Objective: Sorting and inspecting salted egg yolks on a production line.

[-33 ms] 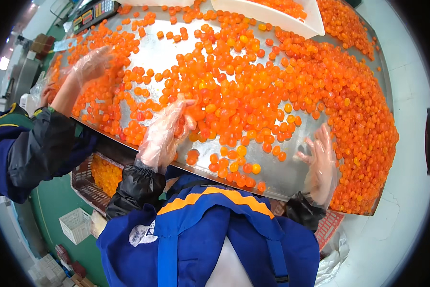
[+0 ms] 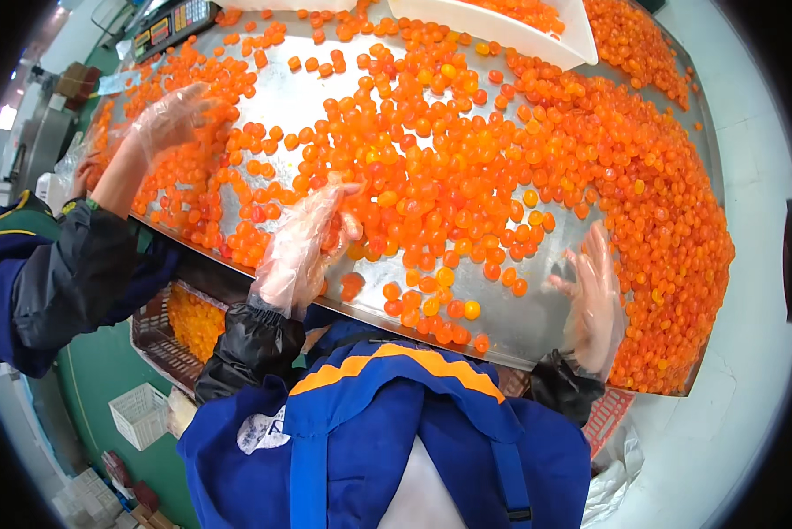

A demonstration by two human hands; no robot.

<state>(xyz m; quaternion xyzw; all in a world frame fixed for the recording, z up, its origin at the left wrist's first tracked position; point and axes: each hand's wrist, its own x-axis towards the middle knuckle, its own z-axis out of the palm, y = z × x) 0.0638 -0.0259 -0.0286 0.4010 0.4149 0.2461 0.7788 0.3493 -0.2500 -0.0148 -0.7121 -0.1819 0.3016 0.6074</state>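
Glossy round orange balls that look like salted egg yolks [image 2: 431,185] lie across a metal table [image 2: 510,331]. My left hand [image 2: 299,251], in a clear plastic glove, rests at the near edge of the loose spread. Its fingers curve round orange yolks that show between thumb and forefinger; the exact number is hidden. Just below it, an orange yolk [image 2: 352,284] sits near the table edge. My right hand [image 2: 594,295], gloved likewise, is open with fingers apart over bare metal, holding nothing, beside the dense heap of yolks [image 2: 669,264] on the right.
At left, a co-worker's gloved hand [image 2: 171,119] is over more yolks. A white tub [image 2: 581,40] and a keypad scale [image 2: 171,26] stand at the far side. Below the table are a brown crate [image 2: 153,339] of yolks, a white basket [image 2: 138,414] and a red crate [image 2: 603,419].
My right hand has shifted slightly away from me. The yolk below my left hand has moved a little. My left hand looks the same.
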